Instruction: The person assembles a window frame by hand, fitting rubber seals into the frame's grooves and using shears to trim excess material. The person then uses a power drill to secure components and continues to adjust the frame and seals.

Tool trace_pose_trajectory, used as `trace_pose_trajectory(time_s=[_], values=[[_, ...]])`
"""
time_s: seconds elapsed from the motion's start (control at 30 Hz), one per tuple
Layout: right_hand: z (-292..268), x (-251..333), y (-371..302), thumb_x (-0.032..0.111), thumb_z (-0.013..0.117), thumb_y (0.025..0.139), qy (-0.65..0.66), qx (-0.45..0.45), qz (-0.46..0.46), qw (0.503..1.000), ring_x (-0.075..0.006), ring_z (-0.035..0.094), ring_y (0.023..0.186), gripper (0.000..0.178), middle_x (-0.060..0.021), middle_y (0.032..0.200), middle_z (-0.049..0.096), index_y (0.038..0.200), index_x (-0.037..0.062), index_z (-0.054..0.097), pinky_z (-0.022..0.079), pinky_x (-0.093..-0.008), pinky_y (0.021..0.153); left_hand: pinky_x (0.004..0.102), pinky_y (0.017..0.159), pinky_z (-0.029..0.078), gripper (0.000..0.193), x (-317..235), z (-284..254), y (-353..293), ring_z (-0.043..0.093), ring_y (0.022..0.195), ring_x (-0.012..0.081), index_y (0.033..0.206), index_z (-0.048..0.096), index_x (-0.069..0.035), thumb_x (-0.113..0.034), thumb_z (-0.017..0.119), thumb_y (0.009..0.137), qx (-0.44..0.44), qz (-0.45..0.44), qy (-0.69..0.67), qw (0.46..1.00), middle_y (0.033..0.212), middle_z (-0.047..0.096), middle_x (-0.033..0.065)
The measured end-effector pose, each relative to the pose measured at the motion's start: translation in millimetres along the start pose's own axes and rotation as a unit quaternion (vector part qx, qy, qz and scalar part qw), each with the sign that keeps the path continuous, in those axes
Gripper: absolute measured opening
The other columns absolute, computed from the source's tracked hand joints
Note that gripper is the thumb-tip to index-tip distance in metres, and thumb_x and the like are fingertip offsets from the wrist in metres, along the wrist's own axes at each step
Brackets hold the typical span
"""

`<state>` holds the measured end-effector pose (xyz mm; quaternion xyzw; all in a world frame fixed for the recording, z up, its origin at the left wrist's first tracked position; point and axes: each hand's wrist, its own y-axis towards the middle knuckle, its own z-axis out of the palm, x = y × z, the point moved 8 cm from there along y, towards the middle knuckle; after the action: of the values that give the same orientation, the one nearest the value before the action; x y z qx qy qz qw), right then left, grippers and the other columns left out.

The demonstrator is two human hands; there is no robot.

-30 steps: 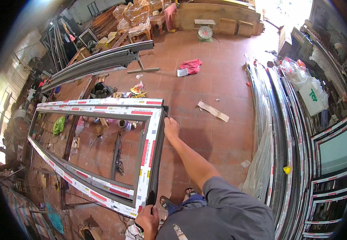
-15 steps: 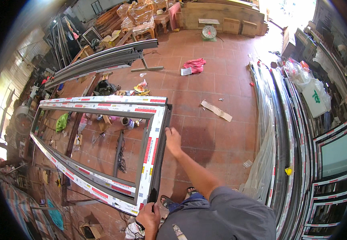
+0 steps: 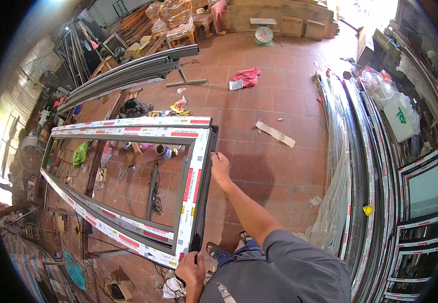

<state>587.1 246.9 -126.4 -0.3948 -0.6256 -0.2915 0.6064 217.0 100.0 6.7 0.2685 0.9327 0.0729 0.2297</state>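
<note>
A long dark window frame [image 3: 189, 194], wrapped in white and red protective film, rests raised on metal supports to my left, its short end facing me. My left hand [image 3: 190, 274] is closed at the near lower corner of that end, thumb along the edge. Farther up the same dark edge, my right hand [image 3: 220, 167] has its fingers curled against the outer side, arm stretched forward. Both hands touch the frame's end; the undersides of the fingers are hidden. The frame's opening has no glass, and the floor shows through it.
Dark metal profiles [image 3: 128, 71] lie on a stand beyond the frame. Long wrapped profiles [image 3: 353, 166] and finished frames line the right side. A pink cloth [image 3: 247, 77], a cardboard strip [image 3: 275, 134] and a scale [image 3: 263, 35] are on the tiled floor. A cardboard box [image 3: 121, 289] sits below left.
My right hand has slid slightly up along the frame's edge. The left hand stays at the near corner. The whole view has shifted a little.
</note>
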Motion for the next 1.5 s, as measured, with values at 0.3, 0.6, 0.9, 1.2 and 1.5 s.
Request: trace_pose_trajectory(time_s=[0.3,0.6,0.9,1.2,1.5], values=[[-3,-1,-9,0.032,0.056,0.102,0.028,0.021,-0.015,0.999,-0.0405,0.069,0.095,0.038,-0.0288,0.101,0.071,0.112,-0.0043,0.066,0.051,-0.0461,0.088,0.0457,0.061,0.055,0.010,-6,-1,3,0.071,0.069,0.0376,0.091,0.076,-0.006,-0.015,0.079,0.087,0.002,0.012,-0.019,1.000,0.079,0.073,0.0163],[-3,0,27,0.037,0.055,0.102,0.016,-0.043,-0.062,0.997,-0.0505,0.067,0.098,0.045,-0.0337,0.099,0.068,0.099,-0.0062,0.067,0.049,-0.0547,0.086,0.0437,0.063,0.056,0.009,-6,0,4,0.072,0.070,0.0364,0.091,0.076,-0.006,-0.013,0.080,0.086,0.016,0.015,-0.019,1.000,0.080,0.074,0.0150],[5,1,62,0.042,0.052,0.102,-0.027,-0.070,0.006,0.997,-0.0524,0.067,0.106,0.047,-0.0317,0.108,0.071,0.106,-0.0023,0.069,0.051,-0.0568,0.093,0.0436,0.065,0.056,0.010,4,3,-1,0.072,0.073,0.0358,0.093,0.076,-0.006,-0.011,0.079,0.086,0.030,0.010,-0.015,0.999,0.083,0.075,0.0138],[3,-9,85,0.048,0.055,0.101,-0.022,-0.069,0.014,0.997,-0.0495,0.068,0.105,0.054,-0.0299,0.105,0.072,0.103,-0.0027,0.074,0.050,-0.0546,0.093,0.0452,0.067,0.056,0.012,5,4,-1,0.072,0.075,0.0368,0.096,0.076,-0.007,-0.015,0.078,0.087,0.032,0.013,-0.023,0.999,0.085,0.075,0.0136],[-4,-8,-4,0.038,0.059,0.102,0.019,0.007,0.000,1.000,-0.0399,0.071,0.094,0.044,-0.0274,0.097,0.072,0.103,-0.0051,0.070,0.051,-0.0477,0.085,0.0452,0.066,0.056,0.011,3,1,-1,0.071,0.073,0.0371,0.094,0.075,-0.006,-0.014,0.079,0.086,0.016,-0.009,-0.017,1.000,0.082,0.074,0.0142]])
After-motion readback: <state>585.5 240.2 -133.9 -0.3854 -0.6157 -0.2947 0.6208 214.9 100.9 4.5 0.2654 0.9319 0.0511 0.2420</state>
